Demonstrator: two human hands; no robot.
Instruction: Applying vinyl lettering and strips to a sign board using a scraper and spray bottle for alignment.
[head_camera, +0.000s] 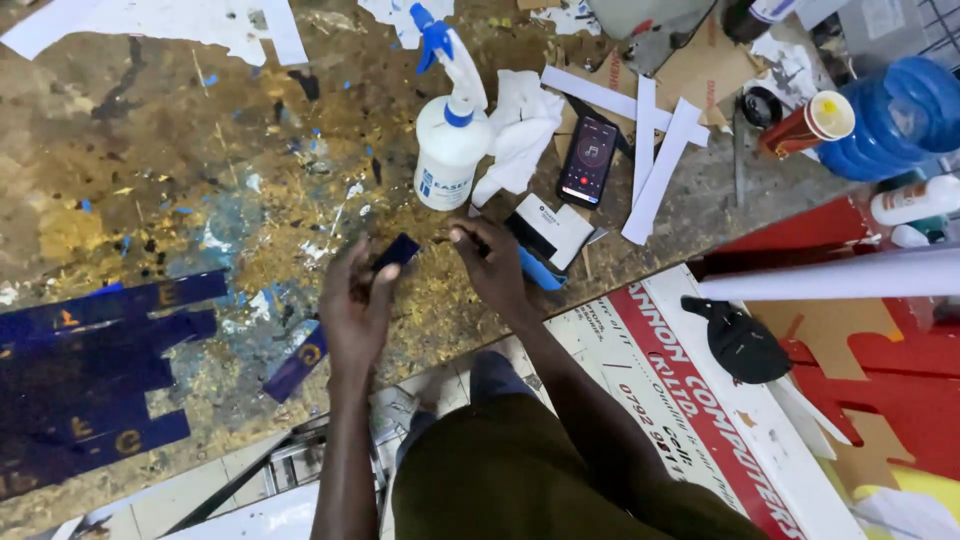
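My left hand (355, 305) pinches a small dark blue piece of vinyl (398, 250) above the worn, paint-stained workbench (180, 150). My right hand (493, 265) is close beside it, fingers curled, with its fingertips near the piece's right end; whether it holds a thin tool I cannot tell. A blue squeegee-like tool (541, 272) lies just under my right hand. A white spray bottle (450, 130) with a blue trigger stands right behind my hands.
Dark blue vinyl strips (90, 370) with gold marks cover the bench's left. A white cloth (520, 125), a lit phone (588, 158), white paper strips (655, 160), a small white box (552, 228), a red cup (808, 125) and a blue water bottle (900, 115) lie behind. A black cap (740, 340) rests on a signboard (680, 400).
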